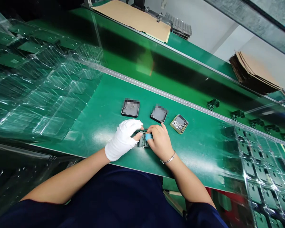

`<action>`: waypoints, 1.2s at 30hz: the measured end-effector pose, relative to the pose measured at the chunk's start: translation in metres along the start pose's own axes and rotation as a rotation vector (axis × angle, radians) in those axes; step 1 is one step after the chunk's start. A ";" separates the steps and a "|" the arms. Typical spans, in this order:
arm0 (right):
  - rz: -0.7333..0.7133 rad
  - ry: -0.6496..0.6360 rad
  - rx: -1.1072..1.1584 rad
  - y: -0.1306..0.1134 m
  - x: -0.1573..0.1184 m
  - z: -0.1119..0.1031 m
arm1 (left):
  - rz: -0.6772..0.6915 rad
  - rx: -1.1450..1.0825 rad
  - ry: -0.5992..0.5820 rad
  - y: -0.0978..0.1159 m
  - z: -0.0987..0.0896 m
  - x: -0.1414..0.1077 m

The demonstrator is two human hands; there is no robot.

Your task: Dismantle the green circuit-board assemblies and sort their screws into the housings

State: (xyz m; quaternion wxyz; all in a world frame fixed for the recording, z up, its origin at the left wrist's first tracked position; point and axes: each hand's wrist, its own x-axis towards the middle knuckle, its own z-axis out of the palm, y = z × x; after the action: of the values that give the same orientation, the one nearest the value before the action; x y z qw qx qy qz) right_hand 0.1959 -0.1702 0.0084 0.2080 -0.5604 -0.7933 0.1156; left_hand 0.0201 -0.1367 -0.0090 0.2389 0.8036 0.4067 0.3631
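My left hand (124,138), in a white glove with bare fingertips, grips the left side of a small dark green and black part (143,142) just above the green table. My right hand (160,139) is bare apart from a light blue cover on one finger, and wears a silver bangle. Its thumb and fingers close on the part's right side. The fingers hide much of the part, so its exact kind does not show. Beyond my hands lie a black dish (130,108), a second black dish (159,114) and a yellowish-edged dish (179,123), holding small metal pieces.
Clear plastic trays (45,85) fill the left side. On the right, another clear tray (258,171) holds several green parts. A low transparent partition (156,88) crosses behind the dishes. Cardboard sheets (254,72) are stacked at the back right. The table's front edge runs close to my body.
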 end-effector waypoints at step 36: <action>-0.053 0.199 0.394 0.004 -0.001 -0.008 | 0.009 -0.070 -0.032 0.007 0.004 0.007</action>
State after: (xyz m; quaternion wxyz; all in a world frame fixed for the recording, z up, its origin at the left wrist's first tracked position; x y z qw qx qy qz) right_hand 0.2029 -0.1703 0.0139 0.3937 -0.4966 -0.7454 0.2069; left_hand 0.0291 -0.1352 -0.0044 0.2715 0.8024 0.3861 0.3652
